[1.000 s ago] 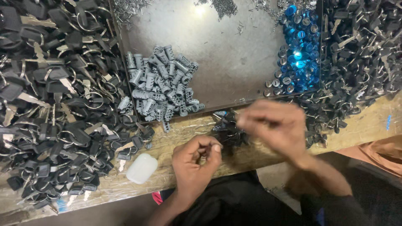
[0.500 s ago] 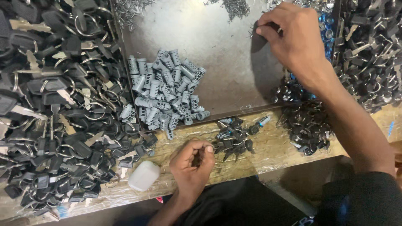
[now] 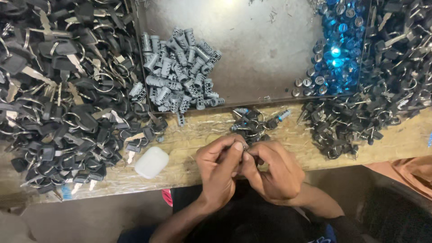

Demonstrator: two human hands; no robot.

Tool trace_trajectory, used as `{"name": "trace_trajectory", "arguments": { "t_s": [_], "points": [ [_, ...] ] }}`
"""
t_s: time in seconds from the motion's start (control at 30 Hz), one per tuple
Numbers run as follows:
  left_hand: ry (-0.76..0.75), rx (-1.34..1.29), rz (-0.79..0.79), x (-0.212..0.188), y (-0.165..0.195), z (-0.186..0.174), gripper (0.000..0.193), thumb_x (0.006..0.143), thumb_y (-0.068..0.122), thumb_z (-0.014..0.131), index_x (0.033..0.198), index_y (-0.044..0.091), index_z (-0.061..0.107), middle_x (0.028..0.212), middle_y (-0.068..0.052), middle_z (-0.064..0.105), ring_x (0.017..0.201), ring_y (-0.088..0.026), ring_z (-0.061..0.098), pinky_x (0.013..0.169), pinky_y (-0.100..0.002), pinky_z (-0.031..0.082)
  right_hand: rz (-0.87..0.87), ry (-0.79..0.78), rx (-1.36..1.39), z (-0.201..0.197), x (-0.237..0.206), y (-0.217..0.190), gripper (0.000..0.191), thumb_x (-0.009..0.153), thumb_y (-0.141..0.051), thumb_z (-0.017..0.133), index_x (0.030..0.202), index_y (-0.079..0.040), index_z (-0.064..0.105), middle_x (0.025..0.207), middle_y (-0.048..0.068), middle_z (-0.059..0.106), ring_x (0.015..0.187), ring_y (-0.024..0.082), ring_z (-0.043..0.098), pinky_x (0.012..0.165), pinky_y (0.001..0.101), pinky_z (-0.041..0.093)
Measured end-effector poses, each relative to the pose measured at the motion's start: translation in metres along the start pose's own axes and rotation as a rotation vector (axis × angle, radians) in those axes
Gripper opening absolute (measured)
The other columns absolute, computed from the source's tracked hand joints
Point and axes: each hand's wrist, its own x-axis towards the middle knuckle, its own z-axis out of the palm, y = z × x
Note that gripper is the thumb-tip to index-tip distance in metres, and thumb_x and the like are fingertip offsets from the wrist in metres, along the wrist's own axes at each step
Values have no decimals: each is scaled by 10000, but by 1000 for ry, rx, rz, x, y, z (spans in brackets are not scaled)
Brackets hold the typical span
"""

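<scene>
A small metal part (image 3: 244, 147) is pinched between the left hand (image 3: 219, 173) and right hand (image 3: 273, 173), near bumpy grey cylinders (image 3: 180, 74) and shiny blue caps (image 3: 337, 54).

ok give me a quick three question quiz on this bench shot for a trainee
1. True or false: the two hands are apart, one of them up on the metal tray.
2. Multiple choice: what lies on the wooden bench just left of the left hand? A) a small white case B) a blue disc C) a screwdriver
3. Short answer: where do the grey lock cylinders sit?

Key:
1. False. The left hand and right hand meet at the bench edge, fingertips pinching a small metal part.
2. A, the white case.
3. Heaped in the left part of the metal tray, as the grey lock cylinders, with blue discs at its right.
</scene>
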Motion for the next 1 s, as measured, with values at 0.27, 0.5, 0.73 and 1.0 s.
{"name": "trace_trajectory", "arguments": {
  "t_s": [0.27,0.5,0.73,1.0],
  "points": [
    [-33,100,61,-14,-3,-3,116,1015,11,628,1037,-70,709,892,-10,657,670,-21,498,539,-200,361,-232,83,-148,1,-10,1,169,864,39,783,990,36,669,879,139,684,747,275,707,672,350,586],
    [-172,567,288,1,28,-14,108,990,11,681,1038,-56,750,818,-14,666,691,-31,520,588,-211,390,-189,-95,9,-9,2,18,258,834,36,817,1067,17,707,947,151,718,800,273,733,688,344,576],
    [-209,587,105,15,42,-32,90,911,11,734,975,-48,758,770,-23,661,647,-53,531,560,-231,408,-139,-362,175,-10,28,24,301,777,-2,766,1075,10,734,928,144,736,781,228,721,650,326,568],
    [13,629,395,11,27,-24,31,920,-5,715,944,-23,712,740,-3,601,640,-54,481,568,-227,361,21,-581,78,21,131,36,282,850,-172,826,1064,-4,752,891,106,754,683,199,675,595,325,522]
  ]
}}
